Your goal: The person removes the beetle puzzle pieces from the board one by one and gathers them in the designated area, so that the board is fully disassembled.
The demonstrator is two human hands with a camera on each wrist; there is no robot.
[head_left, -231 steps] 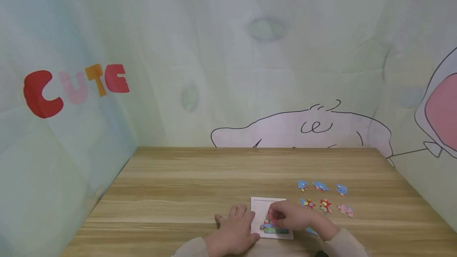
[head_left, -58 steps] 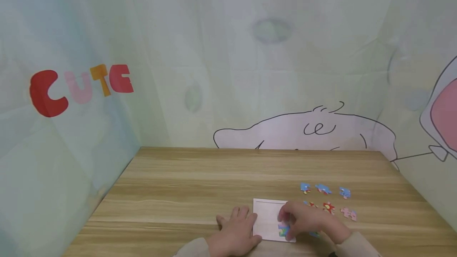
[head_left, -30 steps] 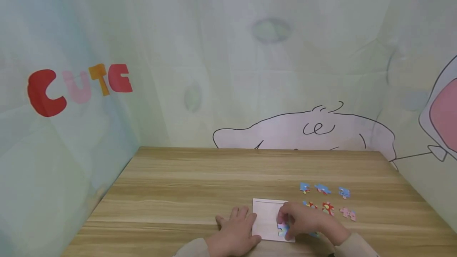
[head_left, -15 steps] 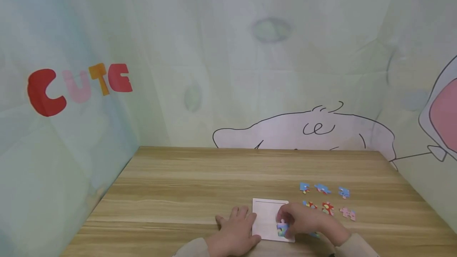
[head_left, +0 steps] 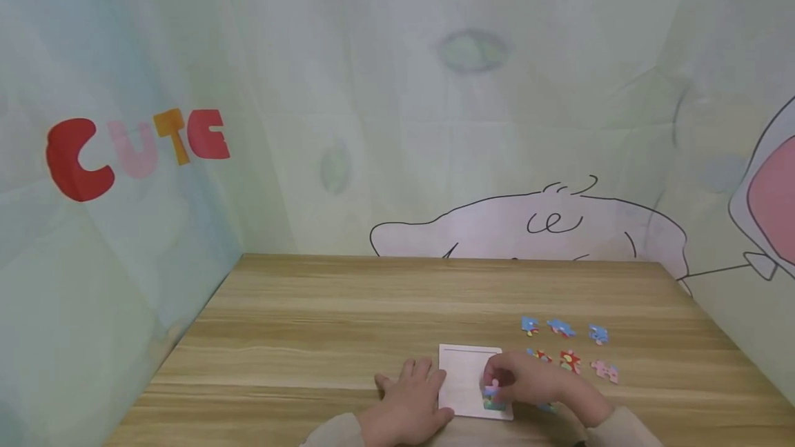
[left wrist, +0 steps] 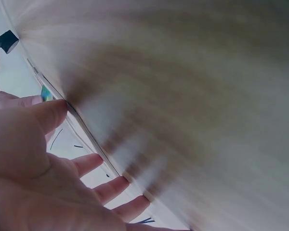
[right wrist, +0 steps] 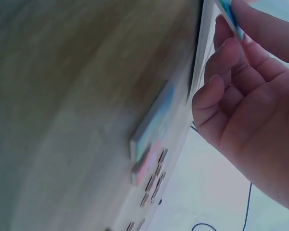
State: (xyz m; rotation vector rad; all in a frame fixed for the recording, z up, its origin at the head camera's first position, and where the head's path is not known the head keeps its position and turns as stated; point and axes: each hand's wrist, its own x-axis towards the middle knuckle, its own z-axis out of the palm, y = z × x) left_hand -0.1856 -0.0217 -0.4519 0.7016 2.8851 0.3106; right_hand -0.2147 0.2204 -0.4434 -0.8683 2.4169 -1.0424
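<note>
My right hand (head_left: 528, 379) pinches a jigsaw piece (head_left: 494, 399) between thumb and fingers, above the lower right corner of a white puzzle tray (head_left: 462, 378). The piece is blue and green with a pink knob, and it stands tilted up from the tray. In the right wrist view its thin edge (right wrist: 229, 17) shows between thumb and curled fingers. My left hand (head_left: 410, 402) lies with fingers spread on the table. Its thumb and fingertips rest along the tray's left side, as the left wrist view also shows of the hand (left wrist: 48, 159).
Several loose jigsaw pieces lie right of the tray: a back row with a blue piece (head_left: 561, 328), and a nearer row with a red piece (head_left: 570, 361) and a pink piece (head_left: 604, 370). Another piece (head_left: 547, 407) is partly hidden under my right forearm. The wooden table (head_left: 323, 336) meets a printed curtain (head_left: 298, 123).
Since the oldest frame my right hand has shifted from the tray's middle to its lower right corner. Over the last second the pinched piece has tilted upward. My left hand stays put.
</note>
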